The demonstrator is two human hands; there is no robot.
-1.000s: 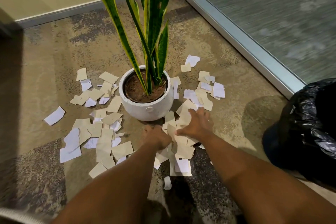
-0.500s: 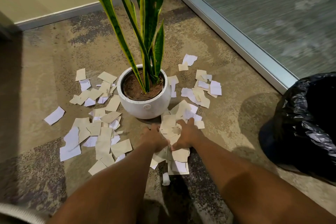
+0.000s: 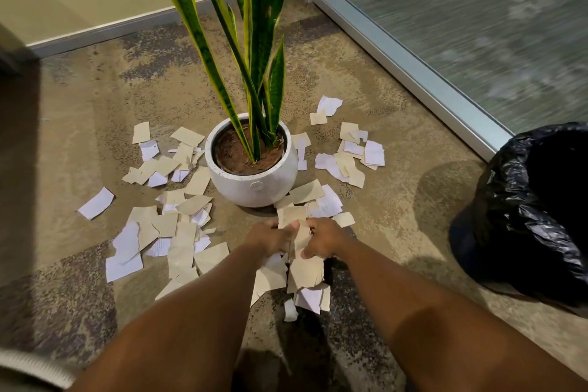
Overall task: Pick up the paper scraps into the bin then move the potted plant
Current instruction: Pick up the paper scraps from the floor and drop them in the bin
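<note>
A potted plant with tall green leaves stands in a white round pot [image 3: 254, 183] on the carpet. Torn beige and white paper scraps [image 3: 165, 226] lie scattered all around it. Just in front of the pot, my left hand [image 3: 270, 237] and my right hand [image 3: 323, 237] press together on a bunch of scraps [image 3: 294, 219] held between them. More scraps [image 3: 305, 275] lie under and behind my hands. The bin with a black bag [image 3: 534, 216] stands at the right edge, its mouth open.
A glass wall with a metal frame [image 3: 413, 73] runs along the right behind the bin. A cream wall with a grey skirting [image 3: 105, 30] closes the back. Another cluster of scraps [image 3: 353, 153] lies right of the pot.
My right hand has swept left and back toward my left hand, gathering scraps into a bunch between them. The view has shifted slightly, showing more of the bin.
</note>
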